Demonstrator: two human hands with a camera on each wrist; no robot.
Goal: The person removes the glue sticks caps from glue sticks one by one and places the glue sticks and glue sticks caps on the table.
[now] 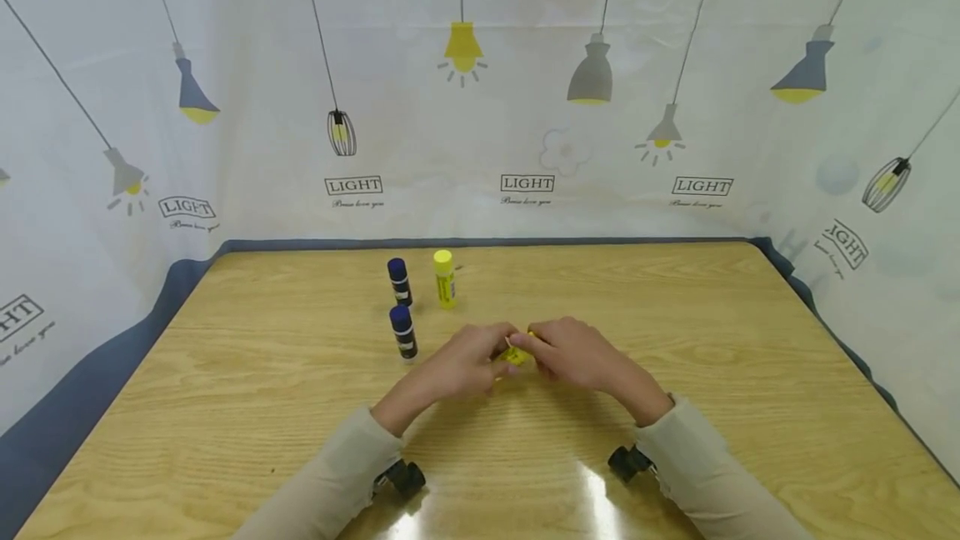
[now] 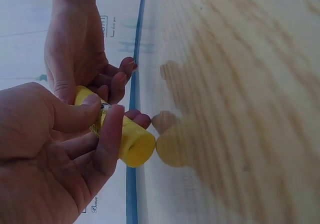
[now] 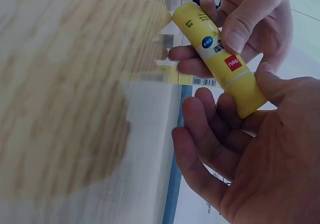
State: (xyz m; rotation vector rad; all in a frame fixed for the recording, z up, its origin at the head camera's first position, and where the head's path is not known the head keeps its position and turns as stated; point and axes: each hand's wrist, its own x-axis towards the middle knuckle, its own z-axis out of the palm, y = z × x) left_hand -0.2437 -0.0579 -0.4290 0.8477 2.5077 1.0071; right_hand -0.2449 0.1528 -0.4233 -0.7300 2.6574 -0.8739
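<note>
Low above the table, between both hands, a yellow glue stick is held tilted. My left hand grips its body, thumb on one side and fingers on the other, as the left hand in the right wrist view makes plain. Thumb and forefinger of my right hand pinch the cap end; the other fingers of that right hand curl loosely beside it. The bottom end of the glue stick faces the table in the left wrist view. A red label shows on its side.
Another yellow glue stick stands upright farther back. Left of it are two upright dark blue glue sticks, a rear dark blue one and a nearer dark blue one. A printed curtain borders the wooden table.
</note>
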